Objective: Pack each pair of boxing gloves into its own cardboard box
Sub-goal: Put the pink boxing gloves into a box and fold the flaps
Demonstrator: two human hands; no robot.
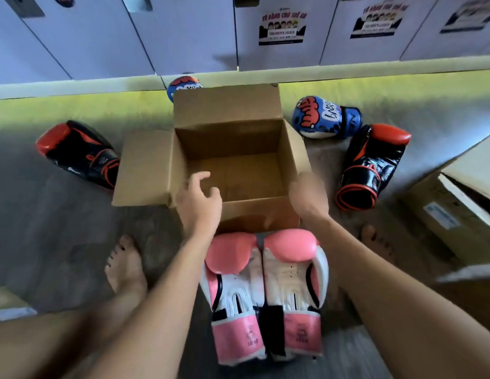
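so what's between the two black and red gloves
The open cardboard box, empty inside, with the left hand and right hand at its near edge, seen in the head view.

Grey floor, white lockers w/ posters

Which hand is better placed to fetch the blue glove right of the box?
Right, probably: the right hand is at the near right corner of the box, on the side of the blue glove; the left hand would have to cross.
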